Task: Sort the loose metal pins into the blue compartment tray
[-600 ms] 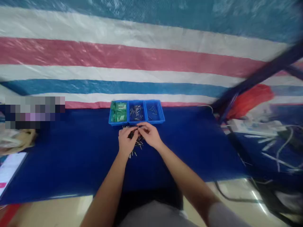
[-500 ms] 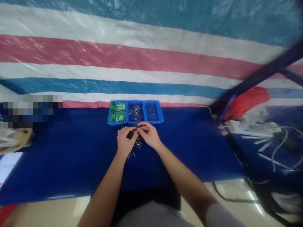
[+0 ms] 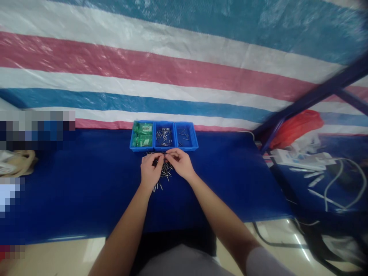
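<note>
My left hand (image 3: pixel 150 168) and my right hand (image 3: pixel 181 163) meet fingertip to fingertip just in front of the blue bins. Both are closed in a pinch, and whatever is between the fingers is too small to make out. Below and between them lies a pile of thin dark and silvery metal pins (image 3: pixel 166 171), partly covered by my left hand. Similar metal pins (image 3: pixel 164 135) fill part of the middle blue bin (image 3: pixel 164 148). A few more lie in the right blue bin (image 3: pixel 193 146). Green packets (image 3: pixel 143 135) sit in the left blue bin (image 3: pixel 133 147).
The blue table (image 3: pixel 86 184) ends at a front edge above a shiny floor. A striped plastic sheet (image 3: pixel 172 73) hangs behind the bins. On the right stand a dark metal frame (image 3: pixel 304 101), a red bag (image 3: pixel 299 128), white pieces and a cable (image 3: pixel 362 180).
The view has shifted slightly. My hands stay together over the pile, their fingertips still pinched, with only a small movement of the fingers.
</note>
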`<move>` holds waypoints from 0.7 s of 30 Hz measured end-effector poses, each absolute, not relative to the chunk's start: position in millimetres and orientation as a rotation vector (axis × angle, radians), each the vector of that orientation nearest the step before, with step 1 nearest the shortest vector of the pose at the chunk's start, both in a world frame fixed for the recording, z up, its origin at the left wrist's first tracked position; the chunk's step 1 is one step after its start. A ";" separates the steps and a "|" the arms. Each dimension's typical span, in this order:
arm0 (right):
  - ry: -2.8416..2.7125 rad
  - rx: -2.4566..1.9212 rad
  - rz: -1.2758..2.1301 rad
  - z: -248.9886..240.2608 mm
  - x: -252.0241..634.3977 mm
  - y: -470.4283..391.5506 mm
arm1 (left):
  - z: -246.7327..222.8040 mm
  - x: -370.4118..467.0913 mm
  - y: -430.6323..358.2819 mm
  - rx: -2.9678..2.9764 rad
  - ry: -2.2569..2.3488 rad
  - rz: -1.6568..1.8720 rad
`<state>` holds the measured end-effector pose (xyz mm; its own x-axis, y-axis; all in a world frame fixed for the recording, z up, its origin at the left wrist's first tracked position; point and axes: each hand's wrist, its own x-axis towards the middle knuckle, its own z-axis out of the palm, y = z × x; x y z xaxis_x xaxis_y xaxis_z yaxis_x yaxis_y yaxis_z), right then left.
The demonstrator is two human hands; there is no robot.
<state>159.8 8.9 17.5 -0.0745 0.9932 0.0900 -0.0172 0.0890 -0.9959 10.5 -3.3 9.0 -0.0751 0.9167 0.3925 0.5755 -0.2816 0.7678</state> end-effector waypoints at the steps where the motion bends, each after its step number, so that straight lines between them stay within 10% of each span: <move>1: -1.313 -1.098 1.178 17.3 159.9 8.8 | 8.6 10.3 -3.2 1.847 1.610 1.294; 21: -1.536 -1.228 0.932 19.5 161.2 6.2 | 7.7 10.3 -3.5 1.803 1.591 1.320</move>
